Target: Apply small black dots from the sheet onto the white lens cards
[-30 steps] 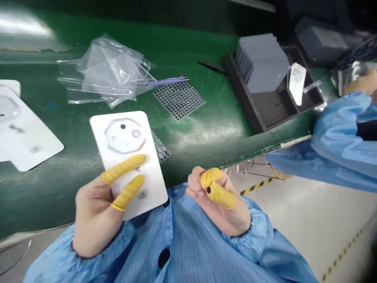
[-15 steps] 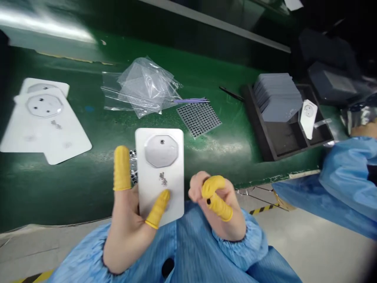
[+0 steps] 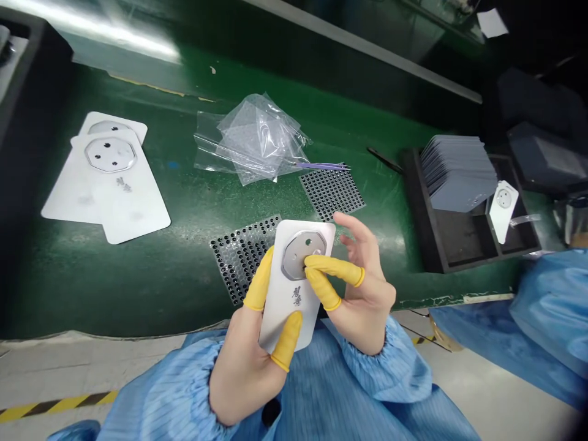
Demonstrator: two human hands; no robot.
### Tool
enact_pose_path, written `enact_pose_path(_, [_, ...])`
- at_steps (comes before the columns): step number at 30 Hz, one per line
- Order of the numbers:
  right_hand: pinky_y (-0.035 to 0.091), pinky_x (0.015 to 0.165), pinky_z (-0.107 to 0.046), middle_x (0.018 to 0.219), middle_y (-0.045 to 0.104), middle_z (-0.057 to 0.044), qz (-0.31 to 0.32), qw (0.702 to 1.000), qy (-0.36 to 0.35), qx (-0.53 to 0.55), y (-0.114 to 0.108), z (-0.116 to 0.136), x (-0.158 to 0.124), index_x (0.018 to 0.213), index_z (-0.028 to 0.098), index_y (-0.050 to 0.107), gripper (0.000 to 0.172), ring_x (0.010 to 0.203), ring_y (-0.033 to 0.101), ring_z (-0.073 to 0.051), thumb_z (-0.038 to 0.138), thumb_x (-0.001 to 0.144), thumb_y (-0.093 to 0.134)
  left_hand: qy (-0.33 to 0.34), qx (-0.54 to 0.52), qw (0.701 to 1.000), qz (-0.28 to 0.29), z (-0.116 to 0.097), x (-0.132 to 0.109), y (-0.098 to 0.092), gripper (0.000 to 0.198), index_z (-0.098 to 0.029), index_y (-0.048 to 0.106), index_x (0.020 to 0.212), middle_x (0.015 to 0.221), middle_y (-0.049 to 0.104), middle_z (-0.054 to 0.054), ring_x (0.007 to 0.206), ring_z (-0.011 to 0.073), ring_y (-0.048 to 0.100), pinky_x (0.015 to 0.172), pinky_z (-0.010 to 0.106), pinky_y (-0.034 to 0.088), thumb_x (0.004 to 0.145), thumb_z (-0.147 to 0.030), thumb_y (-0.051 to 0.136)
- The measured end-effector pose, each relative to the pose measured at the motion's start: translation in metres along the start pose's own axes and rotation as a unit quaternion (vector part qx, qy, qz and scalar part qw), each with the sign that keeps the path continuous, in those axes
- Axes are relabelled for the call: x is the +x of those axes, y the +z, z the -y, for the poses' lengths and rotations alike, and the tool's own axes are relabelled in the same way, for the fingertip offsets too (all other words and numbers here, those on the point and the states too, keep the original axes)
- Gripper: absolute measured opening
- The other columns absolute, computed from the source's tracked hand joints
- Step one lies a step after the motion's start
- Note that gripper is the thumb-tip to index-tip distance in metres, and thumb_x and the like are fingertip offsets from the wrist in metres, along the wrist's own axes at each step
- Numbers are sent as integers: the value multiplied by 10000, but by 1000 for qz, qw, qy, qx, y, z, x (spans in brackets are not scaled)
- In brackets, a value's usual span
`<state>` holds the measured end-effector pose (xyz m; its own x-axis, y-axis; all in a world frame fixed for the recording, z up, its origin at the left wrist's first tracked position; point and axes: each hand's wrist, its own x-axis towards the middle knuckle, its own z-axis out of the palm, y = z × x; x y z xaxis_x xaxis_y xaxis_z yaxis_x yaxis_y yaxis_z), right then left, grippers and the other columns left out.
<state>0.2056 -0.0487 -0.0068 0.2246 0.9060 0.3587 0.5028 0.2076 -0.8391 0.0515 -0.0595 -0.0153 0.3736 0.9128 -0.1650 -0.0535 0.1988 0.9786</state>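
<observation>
My left hand (image 3: 257, 349), with yellow covers on thumb and index finger, holds a white rounded panel (image 3: 285, 306) by its left side. The panel carries a grey octagonal disc (image 3: 294, 251) with a dark dot near its top and dark printed characters below. My right hand (image 3: 358, 288) has its yellow-covered thumb and index fingertip pinched together on the disc's lower right; a tiny dark piece shows at the tips. Its other fingers are raised. Behind the panel lies a clear sheet of black dots (image 3: 239, 257), and another dotted sheet (image 3: 333, 193) lies farther back with purple tweezers (image 3: 321, 166) across its edge.
Two overlapping white panels (image 3: 133, 208) lie at left, near a black case (image 3: 41, 104). Clear bags (image 3: 257, 138) lie at back centre. A black tray (image 3: 425, 239) holds grey plates (image 3: 459, 174) at right. A co-worker's blue sleeve (image 3: 551, 306) is at far right.
My right hand has moved up and left, bringing its pinched fingertips onto the disc. The held panel is now tilted, and my left index finger rests along its edge. The view has shifted.
</observation>
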Motion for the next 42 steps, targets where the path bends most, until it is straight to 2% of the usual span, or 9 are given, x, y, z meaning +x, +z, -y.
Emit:
enact_pose_path(3, [398, 1084, -529, 1448, 450, -26, 3, 998, 44, 44, 0, -1, 4, 983, 273, 688, 250, 1369, 402, -284, 115, 789, 693, 12, 10, 1000, 0, 2, 2, 0, 777, -425, 200, 1500, 1441, 526, -30, 1224, 225, 589, 952, 278, 549, 893, -133, 588])
enact_pose_path(6, [378, 1116, -532, 1404, 487, -51, 36, 990, 79, 112, 0, -4, 11, 964, 251, 671, 214, 1339, 444, -273, 138, 785, 701, 8, 2, 1000, -3, 3, 3, 0, 780, -437, 211, 1493, 1413, 555, -35, 1178, 218, 622, 921, 264, 563, 888, -134, 599])
enact_pose_path(11, [399, 1106, -508, 1392, 493, -68, 78, 979, 111, 150, 2, -12, 19, 991, 238, 664, 221, 1280, 500, -255, 158, 788, 700, -22, 12, 1000, -14, 8, 6, -2, 848, -351, 178, 1522, 1427, 537, 57, 1171, 299, 621, 913, 343, 572, 847, -197, 666])
enact_pose_path(17, [572, 891, -354, 1156, 631, -36, 121, 948, 158, 248, 7, -23, 26, 992, 255, 656, 228, 1046, 639, -178, 181, 785, 719, -64, -51, 997, -12, 4, 15, -2, 880, -320, 167, 1528, 1448, 507, 83, 1206, 306, 593, 927, 354, 564, 828, -229, 692])
enact_pose_path(22, [600, 790, -300, 1032, 691, -6, 101, 937, 174, 286, 10, -19, 30, 1014, 270, 658, 236, 919, 673, -149, 205, 796, 722, -85, -110, 990, -11, -7, 20, -1, 816, -340, 210, 1511, 1423, 528, 68, 1219, 280, 585, 986, 373, 530, 846, -240, 673])
enact_pose_path(26, [577, 892, -373, 1178, 654, -34, 71, 968, 103, 216, 3, -14, 30, 1066, 275, 660, 215, 1088, 640, -193, 202, 864, 642, -107, -155, 982, -11, -10, 20, -1, 781, -356, 245, 1486, 1356, 585, 64, 1108, 264, 657, 883, 352, 590, 845, -247, 679])
enact_pose_path(29, [508, 1001, -460, 1372, 538, -62, 31, 997, -35, 66, -6, -14, 23, 1153, 271, 646, 300, 1262, 529, -247, 149, 884, 592, -115, -187, 976, -9, -12, 20, -2, 714, -336, 315, 1437, 1278, 634, 76, 1010, 254, 698, 752, 304, 624, 837, -244, 691])
enact_pose_path(34, [490, 1011, -516, 1438, 462, -134, 100, 965, -219, -106, -11, -18, 11, 1283, 195, 568, 425, 1284, 495, -289, 116, 866, 594, -97, -217, 971, 2, -13, 22, -3, 620, -301, 373, 1361, 1255, 636, 93, 953, 232, 711, 717, 276, 618, 835, -218, 692])
enact_pose_path(42, [506, 990, -566, 1425, 461, -224, 174, 936, -250, -175, -8, -12, 14, 1304, 120, 526, 439, 1332, 439, -333, 122, 867, 571, -78, -178, 981, 9, -8, 19, -5, 799, -324, 241, 1486, 1427, 507, 105, 1143, 281, 629, 877, 349, 587, 834, -223, 693])
